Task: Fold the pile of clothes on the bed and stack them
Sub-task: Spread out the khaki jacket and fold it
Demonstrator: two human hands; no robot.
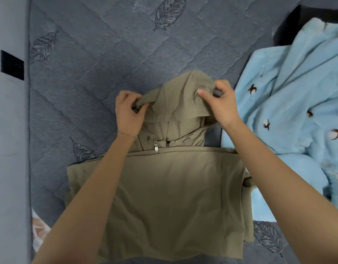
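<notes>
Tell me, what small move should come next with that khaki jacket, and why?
Probably fold the hood down onto the jacket body. The left hand and right hand each grip a side of the hood, and the body already lies folded into a rectangle, so only the hood sticks out.

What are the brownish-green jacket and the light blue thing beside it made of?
The khaki jacket looks like thin, smooth woven cloth, perhaps cotton or a blend: matte, lying flat with sharp creases. Its zipper pull shines like metal. The light blue garment looks like fleece or plush: fuzzy surface, thick rounded folds.
</notes>
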